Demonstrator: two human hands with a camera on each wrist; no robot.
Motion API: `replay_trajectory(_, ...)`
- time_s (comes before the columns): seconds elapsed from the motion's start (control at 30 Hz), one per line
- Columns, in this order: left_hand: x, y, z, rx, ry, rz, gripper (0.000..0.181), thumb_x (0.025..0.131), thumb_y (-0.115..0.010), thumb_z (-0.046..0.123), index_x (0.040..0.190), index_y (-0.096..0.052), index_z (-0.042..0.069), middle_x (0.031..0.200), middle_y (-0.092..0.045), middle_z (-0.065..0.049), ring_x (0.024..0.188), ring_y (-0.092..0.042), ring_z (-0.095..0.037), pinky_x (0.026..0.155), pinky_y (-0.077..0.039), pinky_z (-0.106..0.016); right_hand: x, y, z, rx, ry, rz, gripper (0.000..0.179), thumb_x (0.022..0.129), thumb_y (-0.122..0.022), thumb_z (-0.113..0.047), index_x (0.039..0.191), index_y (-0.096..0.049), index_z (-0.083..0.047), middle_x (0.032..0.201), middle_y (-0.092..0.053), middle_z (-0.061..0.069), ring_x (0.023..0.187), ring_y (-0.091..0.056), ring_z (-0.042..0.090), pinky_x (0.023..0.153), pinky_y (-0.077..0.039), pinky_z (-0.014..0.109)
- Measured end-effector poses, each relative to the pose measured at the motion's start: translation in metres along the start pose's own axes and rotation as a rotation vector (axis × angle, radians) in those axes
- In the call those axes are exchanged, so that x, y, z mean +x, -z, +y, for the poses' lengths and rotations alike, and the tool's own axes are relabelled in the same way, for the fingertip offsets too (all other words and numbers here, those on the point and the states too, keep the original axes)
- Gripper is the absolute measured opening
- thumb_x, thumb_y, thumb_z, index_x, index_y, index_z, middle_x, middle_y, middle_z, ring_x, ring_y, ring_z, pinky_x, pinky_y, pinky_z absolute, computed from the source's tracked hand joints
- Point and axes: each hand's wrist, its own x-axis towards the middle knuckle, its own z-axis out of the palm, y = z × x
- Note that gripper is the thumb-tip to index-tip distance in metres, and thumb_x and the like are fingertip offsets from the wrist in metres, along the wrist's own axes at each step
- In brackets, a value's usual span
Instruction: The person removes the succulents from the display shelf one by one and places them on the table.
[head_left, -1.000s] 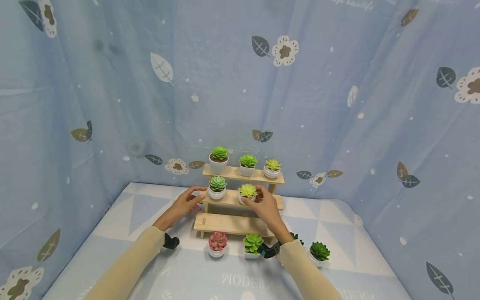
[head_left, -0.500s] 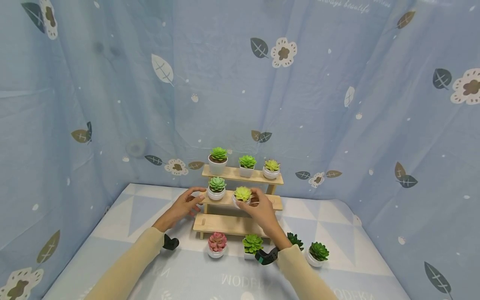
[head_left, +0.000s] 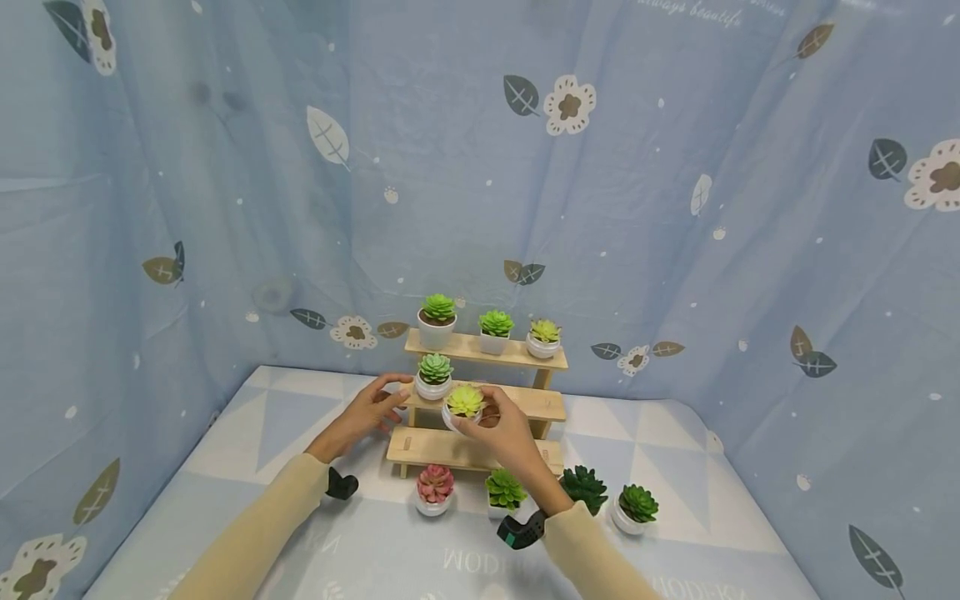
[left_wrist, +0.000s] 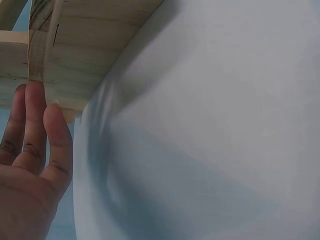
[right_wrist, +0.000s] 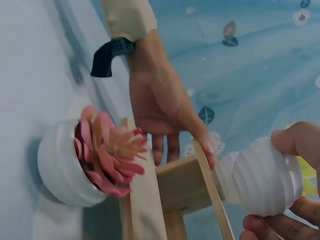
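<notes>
My right hand (head_left: 508,432) pinches the white ribbed pot of a yellow-green potted succulent (head_left: 465,401) between thumb and fingers. It holds the pot in front of the middle shelf of a three-tier wooden plant stand (head_left: 525,402). In the right wrist view the white pot (right_wrist: 265,175) lies between thumb and fingers. My left hand (head_left: 366,413) is at the left end of the middle shelf, fingers fairly straight; the left wrist view shows fingertips (left_wrist: 35,92) against the wood. Beside it, a green succulent (head_left: 433,377) in a white pot stands on that shelf.
Three potted succulents (head_left: 495,331) line the top shelf. In front of the stand are a pink succulent (head_left: 435,487) and a green one (head_left: 506,490). Two darker green succulents (head_left: 637,504) stand at the right. A patterned blue curtain (head_left: 450,167) hangs behind.
My right hand has lifted the yellow-green succulent off the middle shelf and brought it left and toward me. The left hand stays at the shelf's end.
</notes>
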Motion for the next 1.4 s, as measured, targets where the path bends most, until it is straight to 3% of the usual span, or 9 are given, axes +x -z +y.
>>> replay_trajectory(0.53,0.001,0.0,-0.002,0.006,0.003,-0.001,0.054,0.099,-0.062,0.056,0.146,-0.051,0.032,0.12,-0.063,-0.017,0.095,-0.066,-0.03,0.079,-0.055,-0.05,-0.012,-0.028,-0.005,0.062,-0.023,-0.079,0.061,0.086,-0.085,-0.042,0.137,-0.059,-0.021,0.112,-0.063,0.003,0.1,-0.064,0.02,0.086,-0.053,0.039)
replay_trajectory(0.73,0.001,0.0,-0.002,0.0,0.003,0.0,0.053,0.1,-0.062,0.056,0.146,-0.051,0.032,0.123,-0.063,-0.018,0.097,-0.066,-0.032,0.079,-0.055,-0.048,-0.018,-0.037,-0.005,0.018,-0.039,-0.104,0.067,0.086,-0.083,-0.047,0.141,-0.056,-0.021,0.116,-0.062,0.0,0.103,-0.063,0.016,0.088,-0.053,0.037)
replay_trajectory(0.97,0.0,-0.001,-0.003,0.0,0.002,0.002,0.053,0.1,-0.062,0.055,0.146,-0.05,0.031,0.124,-0.063,-0.019,0.099,-0.066,-0.036,0.079,-0.054,-0.05,-0.024,-0.052,-0.001,0.023,0.003,-0.149,0.061,0.088,-0.081,-0.049,0.138,-0.057,-0.026,0.115,-0.063,-0.005,0.104,-0.063,0.013,0.091,-0.053,0.034)
replay_trajectory(1.13,0.001,-0.002,-0.004,-0.004,0.012,0.012,0.051,0.104,-0.06,0.05,0.148,-0.049,0.029,0.123,-0.063,-0.019,0.101,-0.065,-0.04,0.081,-0.053,-0.054,-0.031,-0.062,0.0,0.061,-0.013,-0.173,0.058,0.087,-0.082,-0.047,0.136,-0.058,-0.027,0.111,-0.062,-0.003,0.095,-0.066,0.014,0.082,-0.055,0.033)
replay_trajectory(1.27,-0.003,-0.004,0.003,0.005,0.018,0.015,0.047,0.107,-0.056,0.043,0.149,-0.048,0.026,0.124,-0.062,-0.019,0.103,-0.064,-0.042,0.083,-0.052,-0.056,-0.035,-0.069,0.0,0.09,-0.037,-0.189,0.061,0.087,-0.083,-0.045,0.139,-0.058,-0.023,0.112,-0.061,-0.002,0.091,-0.067,0.015,0.074,-0.057,0.032)
replay_trajectory(1.4,-0.012,-0.006,0.019,0.012,-0.001,0.009,0.044,0.109,-0.055,0.038,0.15,-0.047,0.022,0.123,-0.061,-0.021,0.101,-0.063,-0.042,0.081,-0.053,-0.054,-0.038,-0.076,0.0,0.082,-0.013,-0.187,0.061,0.087,-0.084,-0.043,0.138,-0.059,-0.023,0.111,-0.063,-0.004,0.091,-0.067,0.013,0.074,-0.057,0.029)
